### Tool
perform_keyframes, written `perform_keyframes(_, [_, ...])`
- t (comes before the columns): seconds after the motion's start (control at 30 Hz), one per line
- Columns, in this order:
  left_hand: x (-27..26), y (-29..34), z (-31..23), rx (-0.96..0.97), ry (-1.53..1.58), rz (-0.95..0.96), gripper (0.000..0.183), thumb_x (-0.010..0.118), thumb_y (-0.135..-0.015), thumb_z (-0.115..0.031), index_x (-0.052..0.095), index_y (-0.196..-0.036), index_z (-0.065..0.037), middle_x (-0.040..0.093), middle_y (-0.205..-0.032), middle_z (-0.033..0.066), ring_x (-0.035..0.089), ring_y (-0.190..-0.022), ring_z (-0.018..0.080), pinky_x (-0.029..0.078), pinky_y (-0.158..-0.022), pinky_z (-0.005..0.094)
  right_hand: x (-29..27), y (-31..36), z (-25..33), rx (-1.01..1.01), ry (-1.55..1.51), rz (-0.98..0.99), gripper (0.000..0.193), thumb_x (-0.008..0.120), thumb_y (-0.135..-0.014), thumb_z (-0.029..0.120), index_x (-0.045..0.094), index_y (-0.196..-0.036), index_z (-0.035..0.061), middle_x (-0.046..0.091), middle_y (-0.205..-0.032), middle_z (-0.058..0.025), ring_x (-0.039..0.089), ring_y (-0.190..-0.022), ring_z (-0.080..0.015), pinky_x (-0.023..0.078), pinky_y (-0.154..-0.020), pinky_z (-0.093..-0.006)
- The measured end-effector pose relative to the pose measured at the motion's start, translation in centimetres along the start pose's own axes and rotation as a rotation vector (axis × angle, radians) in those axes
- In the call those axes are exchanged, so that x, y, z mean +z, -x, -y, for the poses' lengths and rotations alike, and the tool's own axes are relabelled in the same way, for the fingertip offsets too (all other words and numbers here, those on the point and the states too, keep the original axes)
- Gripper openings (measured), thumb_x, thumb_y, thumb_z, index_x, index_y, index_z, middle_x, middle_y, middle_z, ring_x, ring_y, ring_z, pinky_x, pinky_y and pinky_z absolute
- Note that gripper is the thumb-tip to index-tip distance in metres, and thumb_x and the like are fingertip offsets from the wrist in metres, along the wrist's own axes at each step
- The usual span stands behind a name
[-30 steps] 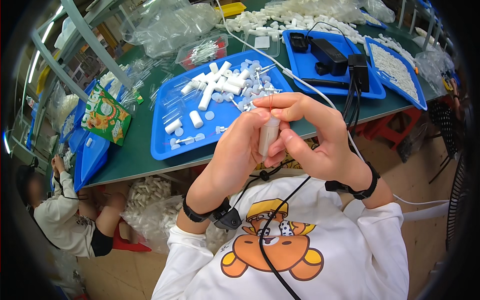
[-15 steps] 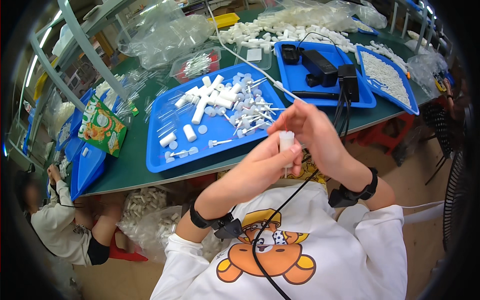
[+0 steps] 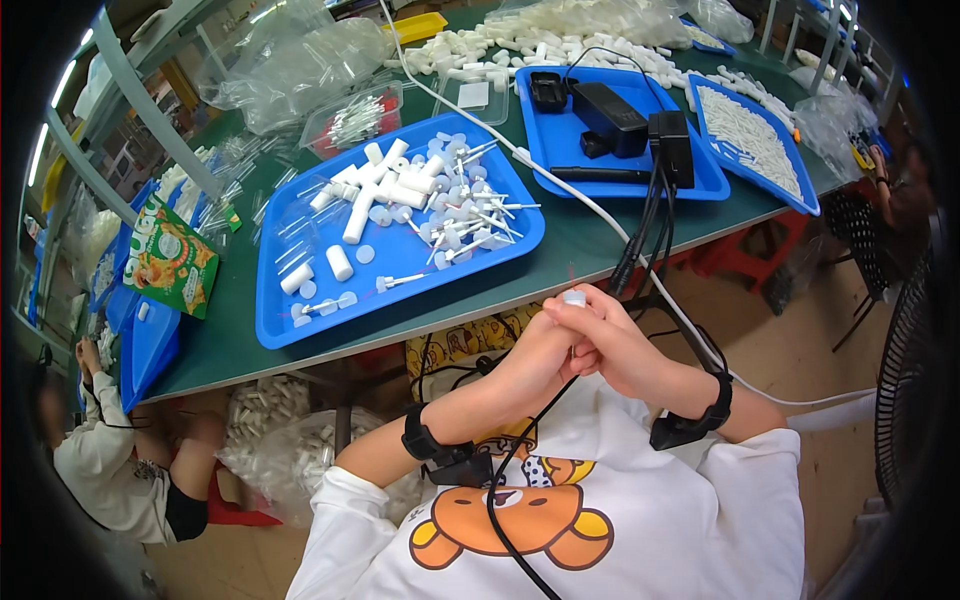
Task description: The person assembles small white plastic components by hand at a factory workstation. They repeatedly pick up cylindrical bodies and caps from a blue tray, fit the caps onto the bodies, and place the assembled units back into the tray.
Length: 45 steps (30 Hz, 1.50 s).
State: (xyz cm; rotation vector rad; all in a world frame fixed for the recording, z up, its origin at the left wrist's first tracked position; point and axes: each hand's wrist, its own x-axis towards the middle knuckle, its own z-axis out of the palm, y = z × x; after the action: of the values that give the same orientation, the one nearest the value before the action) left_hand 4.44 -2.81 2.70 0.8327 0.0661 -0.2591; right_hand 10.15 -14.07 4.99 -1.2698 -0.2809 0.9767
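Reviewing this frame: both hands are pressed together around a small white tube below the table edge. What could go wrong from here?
1. The small white tube is held over the lap, off the green table; if the left hand or right hand slips, it likely falls to the floor.
2. A black cable runs right under the hands and could snag them.

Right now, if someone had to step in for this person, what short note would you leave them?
Left hand and right hand are clasped together near the chest around one small white tube; only its top shows.
More white tubes and thin stemmed pieces lie loose in the nearest blue tray on the green table.
Done: one tube picked up and in hand.
Left: the tray's loose parts remain unhandled.
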Motion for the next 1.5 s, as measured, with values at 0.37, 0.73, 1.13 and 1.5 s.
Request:
perform_keyframes(0.37, [-1.3,-2.0,5.0,0.185,-0.014,-0.218,0.04,0.021,-0.097,-0.047,0.046,-0.094,-0.015,0.037,-0.063,-0.0027,0.032,-0.047,0.0075,0.027,-0.042,0.023,0.8,-0.3,-1.2,-0.055,0.155,-0.085,0.048,0.074,-0.073,0.04,0.048,-0.087,0.002,0.051,-0.07,-0.0016,0.047,-0.056,-0.003,0.04,-0.047,-0.0157])
perform_keyframes(0.73, [-5.1,-2.8,7.2,0.335,0.118,0.111,0.033,0.025,-0.098,-0.04,0.046,-0.089,-0.015,0.039,-0.066,-0.0038,0.035,-0.05,0.0067,0.029,-0.045,0.0222,1.6,-0.5,-1.4,-0.045,0.113,-0.072,0.054,0.075,-0.072,0.038,0.045,-0.095,0.0,0.054,-0.088,-0.0087,0.056,-0.078,-0.0114,0.046,-0.064,-0.024])
perform_keyframes(1.13, [-5.0,-4.3,8.4,0.432,0.147,-0.057,0.026,0.033,-0.098,-0.038,0.046,-0.095,-0.015,0.046,-0.076,-0.0002,0.045,-0.066,0.0075,0.037,-0.055,0.0237,2.8,-1.0,-2.1,-0.01,-0.005,-0.224,0.04,0.069,-0.075,0.025,0.044,-0.096,0.0021,0.053,-0.091,-0.0075,0.053,-0.082,-0.0103,0.043,-0.066,-0.0241])
perform_keyframes(1.5, [1.6,0.4,-0.1,0.054,-0.02,-0.458,0.014,0.045,-0.092,-0.021,0.047,-0.085,-0.009,0.045,-0.073,-0.0022,0.044,-0.065,0.0064,0.039,-0.061,0.0234,3.2,-2.0,-3.0,-0.115,-0.029,-0.255,0.023,0.065,-0.075,0.02,0.05,-0.081,0.004,0.054,-0.081,-0.0038,0.052,-0.075,-0.0091,0.041,-0.062,-0.0241])
